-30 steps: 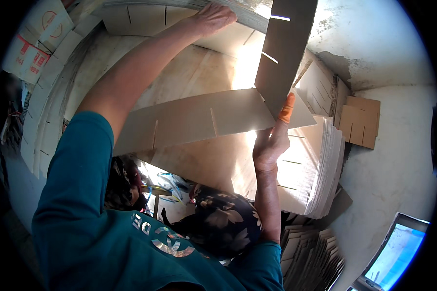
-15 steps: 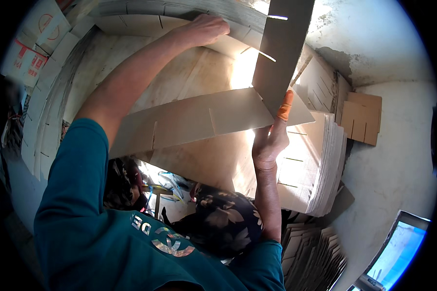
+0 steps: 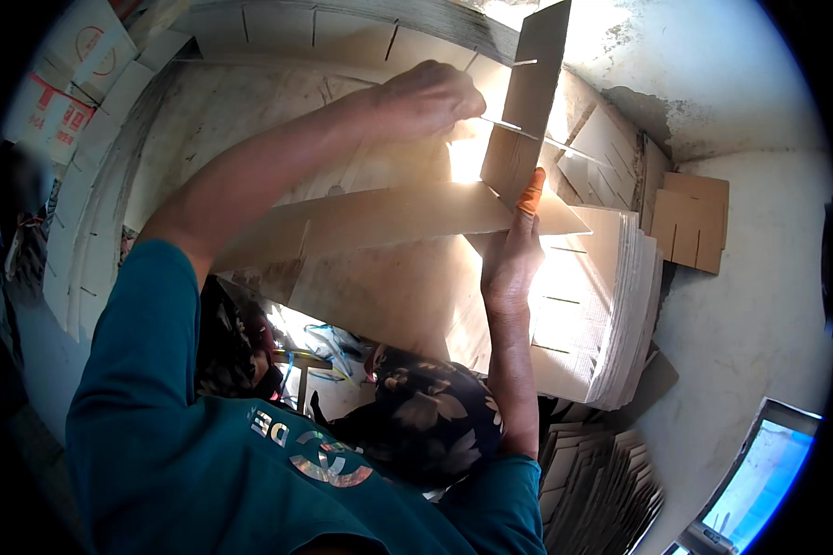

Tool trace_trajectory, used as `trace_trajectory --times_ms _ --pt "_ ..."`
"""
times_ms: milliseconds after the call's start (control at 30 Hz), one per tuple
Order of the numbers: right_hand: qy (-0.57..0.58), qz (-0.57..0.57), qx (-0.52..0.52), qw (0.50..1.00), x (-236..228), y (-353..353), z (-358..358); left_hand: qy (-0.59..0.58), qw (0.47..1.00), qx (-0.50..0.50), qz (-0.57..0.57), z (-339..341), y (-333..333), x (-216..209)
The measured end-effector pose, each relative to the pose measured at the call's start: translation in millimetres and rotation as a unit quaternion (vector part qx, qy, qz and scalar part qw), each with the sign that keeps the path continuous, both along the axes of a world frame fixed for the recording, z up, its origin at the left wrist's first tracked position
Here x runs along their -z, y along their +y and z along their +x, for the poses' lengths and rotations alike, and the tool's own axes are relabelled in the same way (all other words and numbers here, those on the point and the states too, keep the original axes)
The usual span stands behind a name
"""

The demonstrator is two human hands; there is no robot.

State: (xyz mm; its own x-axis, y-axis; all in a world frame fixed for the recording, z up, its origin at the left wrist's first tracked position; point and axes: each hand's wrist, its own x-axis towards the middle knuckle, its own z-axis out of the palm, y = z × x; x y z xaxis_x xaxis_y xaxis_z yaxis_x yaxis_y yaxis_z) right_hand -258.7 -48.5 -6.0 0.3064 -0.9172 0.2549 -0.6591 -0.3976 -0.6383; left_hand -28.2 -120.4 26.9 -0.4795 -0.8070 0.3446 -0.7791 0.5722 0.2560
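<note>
My two hands are apart, each on card. The right hand (image 3: 512, 264) is clamped where the upright strip (image 3: 539, 88) meets the long strip (image 3: 379, 217), its orange finger cover (image 3: 529, 196) lying along the join. The left hand (image 3: 430, 97) is curled tight; I judge that it pinches one end of a crossing strip (image 3: 574, 151) seen nearly edge-on, though the fingers hide the grip. That crossing strip lies at a slot in the upright strip, just above the right hand; how deep it sits I cannot tell.

For a good fit, I would hold the right-hand corner firm, line slot up with slot, and press square and close to the slot. A slanted push, or one from the far end, could crease or tear the card. Glare beside the slot makes alignment hard to judge.

Beneath is the wooden table (image 3: 241, 120). Slotted sheets (image 3: 602, 305) are stacked to its right, with another stack (image 3: 342, 32) along the back.

As for writing, the teal shirt (image 3: 148, 351) carries shiny lettering and a rounded emblem, and a carton (image 3: 60, 111) at upper left shows red print. I see none on the strips.
</note>
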Motion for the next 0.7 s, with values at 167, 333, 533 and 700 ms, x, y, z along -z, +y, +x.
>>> trace_trajectory --times_ms 167,333,533,700 --pt "0.058 -0.082 -0.010 0.995 2 -5 -1 0.103 0.994 0.007 -0.022 5 11 7" --pt "0.084 -0.111 -0.023 0.990 -1 -9 7 0.090 0.994 -0.022 0.050 10 17 -2" --pt "-0.014 -0.123 -0.032 0.992 10 -5 -6 0.118 0.975 -0.110 0.153 31 -11 -45" --pt "-0.016 -0.143 -0.038 0.989 6 7 -3 -0.145 0.955 -0.253 -0.051 75 -73 13"
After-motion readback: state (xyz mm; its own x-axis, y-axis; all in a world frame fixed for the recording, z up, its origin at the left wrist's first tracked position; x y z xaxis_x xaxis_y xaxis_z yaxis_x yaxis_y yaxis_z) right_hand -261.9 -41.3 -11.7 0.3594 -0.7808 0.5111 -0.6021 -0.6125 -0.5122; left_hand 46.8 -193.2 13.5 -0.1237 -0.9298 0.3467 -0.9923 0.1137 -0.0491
